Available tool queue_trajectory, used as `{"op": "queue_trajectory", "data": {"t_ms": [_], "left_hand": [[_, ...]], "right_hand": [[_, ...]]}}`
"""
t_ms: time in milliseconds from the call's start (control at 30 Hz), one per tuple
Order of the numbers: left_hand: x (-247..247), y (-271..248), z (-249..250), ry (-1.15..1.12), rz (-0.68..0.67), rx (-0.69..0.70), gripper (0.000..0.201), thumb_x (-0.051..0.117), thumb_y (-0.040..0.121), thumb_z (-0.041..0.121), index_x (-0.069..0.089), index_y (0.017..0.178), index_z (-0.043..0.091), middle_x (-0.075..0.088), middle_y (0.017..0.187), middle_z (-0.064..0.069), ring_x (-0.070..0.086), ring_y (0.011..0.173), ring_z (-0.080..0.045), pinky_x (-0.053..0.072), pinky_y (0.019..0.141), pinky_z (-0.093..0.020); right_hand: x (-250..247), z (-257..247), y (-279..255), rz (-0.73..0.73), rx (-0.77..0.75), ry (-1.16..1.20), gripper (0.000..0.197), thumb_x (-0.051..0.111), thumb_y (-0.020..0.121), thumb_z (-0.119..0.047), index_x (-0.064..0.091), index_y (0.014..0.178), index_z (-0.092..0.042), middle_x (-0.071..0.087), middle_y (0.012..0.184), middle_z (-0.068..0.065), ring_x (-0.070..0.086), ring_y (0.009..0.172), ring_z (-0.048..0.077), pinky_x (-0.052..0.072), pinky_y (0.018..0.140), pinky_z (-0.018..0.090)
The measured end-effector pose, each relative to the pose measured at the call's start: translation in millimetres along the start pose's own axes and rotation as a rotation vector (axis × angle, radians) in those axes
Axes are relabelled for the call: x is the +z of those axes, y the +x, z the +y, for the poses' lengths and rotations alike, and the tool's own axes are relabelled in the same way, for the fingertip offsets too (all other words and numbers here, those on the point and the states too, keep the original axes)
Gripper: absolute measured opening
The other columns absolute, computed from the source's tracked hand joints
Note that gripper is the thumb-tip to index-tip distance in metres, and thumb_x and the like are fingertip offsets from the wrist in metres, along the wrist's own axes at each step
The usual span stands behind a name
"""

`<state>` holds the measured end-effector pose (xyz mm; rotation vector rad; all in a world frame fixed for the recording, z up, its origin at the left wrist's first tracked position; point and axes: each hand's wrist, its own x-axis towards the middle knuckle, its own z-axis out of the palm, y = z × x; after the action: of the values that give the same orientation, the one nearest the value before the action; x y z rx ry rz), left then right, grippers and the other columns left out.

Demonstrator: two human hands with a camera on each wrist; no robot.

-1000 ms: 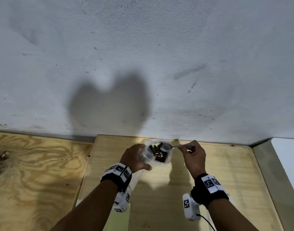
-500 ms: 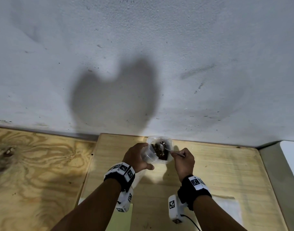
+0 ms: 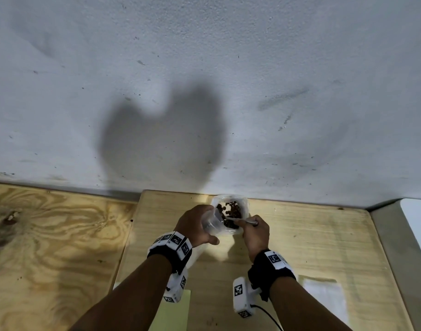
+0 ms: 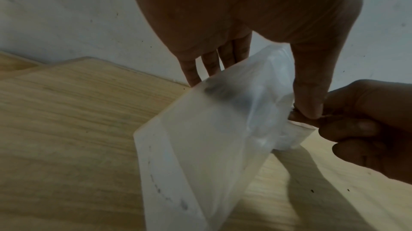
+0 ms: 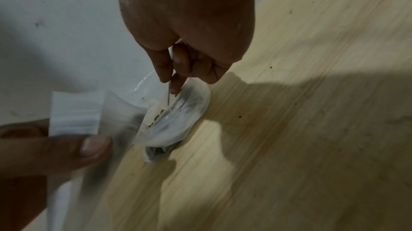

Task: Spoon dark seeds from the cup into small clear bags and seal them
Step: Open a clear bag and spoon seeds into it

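A clear cup (image 3: 238,201) of dark seeds (image 3: 232,211) stands at the far edge of the wooden board, against the wall. My left hand (image 3: 200,225) holds a small clear bag (image 4: 200,137) just left of the cup, thumb (image 5: 89,146) and fingers pinching its top so the mouth gapes. My right hand (image 3: 252,231) pinches the handle of a thin metal spoon (image 3: 243,220). The spoon (image 5: 168,90) slants down into the cup beside the bag mouth. Its bowl is hidden among plastic and seeds.
The pale board (image 3: 312,240) ends at the grey wall (image 3: 204,91), with lower plywood (image 3: 49,235) to its left. Flat clear bags (image 3: 324,297) lie near my right forearm. A pale green sheet (image 3: 173,311) lies under my left forearm.
My right hand has moved left and nearer to me, and the spoon has gone from above the cup's rim down into the cup. The left hand keeps holding the bag.
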<state>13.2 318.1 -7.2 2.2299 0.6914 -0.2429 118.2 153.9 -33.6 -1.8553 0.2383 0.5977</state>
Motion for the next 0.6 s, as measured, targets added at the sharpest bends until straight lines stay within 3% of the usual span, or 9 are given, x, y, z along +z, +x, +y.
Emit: {"op": "queue_trajectory", "data": {"t_ms": [200,433,600], "left_hand": [[-2.0,1.9,-2.0,0.013,-0.001,-0.015,0.11,0.092,0.047,0.047,0.042,0.142,0.024,0.048,0.143,0.008,0.051,0.125,-0.017,0.043,0.102,-0.029],[2.1,1.2,2.7,-0.016,0.01,-0.025,0.113,0.093,0.047,0.044,0.039,0.145,0.022,0.046,0.145,0.006,0.049,0.127,-0.017,0.042,0.103,-0.029],[5.7,-0.4,7.0,-0.013,0.03,-0.034,0.113,0.093,0.05,0.043,0.036,0.146,0.02,0.043,0.147,0.006,0.046,0.131,-0.017,0.039,0.106,-0.03]], "right_hand": [[-24.9,-9.5,5.3,0.041,0.093,0.116,0.028,0.079,0.072,-0.004,0.055,0.064,-0.014,0.047,0.056,0.001,0.039,0.051,0.018,0.032,0.051,0.029],[-61.1,-27.0,2.7,0.004,0.032,0.211,0.014,0.074,0.079,0.0,0.061,0.084,-0.004,0.043,0.059,0.007,0.031,0.04,0.013,0.024,0.042,0.025],[-69.6,-32.8,-10.1,-0.078,-0.063,0.242,0.015,0.074,0.079,0.0,0.06,0.079,-0.003,0.046,0.053,0.005,0.03,0.043,0.014,0.025,0.041,0.022]]}}
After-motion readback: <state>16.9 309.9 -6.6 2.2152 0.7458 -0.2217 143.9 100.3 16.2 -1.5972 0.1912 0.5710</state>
